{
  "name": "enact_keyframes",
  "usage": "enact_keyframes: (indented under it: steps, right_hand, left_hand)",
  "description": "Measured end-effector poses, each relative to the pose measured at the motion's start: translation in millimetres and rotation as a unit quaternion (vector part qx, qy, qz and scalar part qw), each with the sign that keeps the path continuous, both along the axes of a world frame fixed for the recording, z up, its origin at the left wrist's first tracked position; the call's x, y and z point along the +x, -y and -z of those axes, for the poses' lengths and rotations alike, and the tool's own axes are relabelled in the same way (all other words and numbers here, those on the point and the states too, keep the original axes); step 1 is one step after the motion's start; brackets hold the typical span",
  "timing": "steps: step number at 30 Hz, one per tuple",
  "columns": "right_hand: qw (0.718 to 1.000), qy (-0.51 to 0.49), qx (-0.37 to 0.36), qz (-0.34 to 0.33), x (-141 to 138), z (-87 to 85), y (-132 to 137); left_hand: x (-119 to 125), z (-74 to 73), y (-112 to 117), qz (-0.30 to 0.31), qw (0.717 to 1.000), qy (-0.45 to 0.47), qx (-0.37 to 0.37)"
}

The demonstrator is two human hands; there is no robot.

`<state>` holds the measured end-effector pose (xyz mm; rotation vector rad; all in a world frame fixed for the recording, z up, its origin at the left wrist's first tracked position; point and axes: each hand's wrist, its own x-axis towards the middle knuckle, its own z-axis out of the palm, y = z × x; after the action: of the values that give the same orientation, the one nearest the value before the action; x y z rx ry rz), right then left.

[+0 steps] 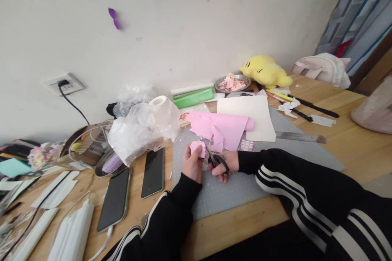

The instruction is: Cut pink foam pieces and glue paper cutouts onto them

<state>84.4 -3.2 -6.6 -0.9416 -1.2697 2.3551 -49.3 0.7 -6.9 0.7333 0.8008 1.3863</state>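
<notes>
My left hand (192, 165) pinches a small piece of pink paper (197, 148) between thumb and fingers. In my right hand (228, 163) is a pair of black-handled scissors (221, 162), its blades pointing at the right edge of that piece. Whether the blades touch the paper I cannot tell. Both hands are over a grey cutting mat (220, 197). Just beyond them lies a larger sheet of pink paper (234, 128), partly rolled, with loose cut parts on it. A small patterned piece (247, 145) rests to its right.
White paper (251, 116) and a metal ruler (301, 136) lie on the mat. Behind stand a metal dish (232, 83) of cutouts and a yellow plush toy (266, 71). At left are a plastic bag (142, 126), two phones (153, 173) and a power strip (72, 232).
</notes>
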Motion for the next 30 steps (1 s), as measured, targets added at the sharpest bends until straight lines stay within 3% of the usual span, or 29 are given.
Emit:
enact_keyframes:
  steps: [30]
  right_hand:
    - [0.988,0.095,0.108,0.053,-0.5,-4.4,2.8]
  left_hand:
    - [2.0,-1.9,0.3,0.008,1.000,0.009,-0.001]
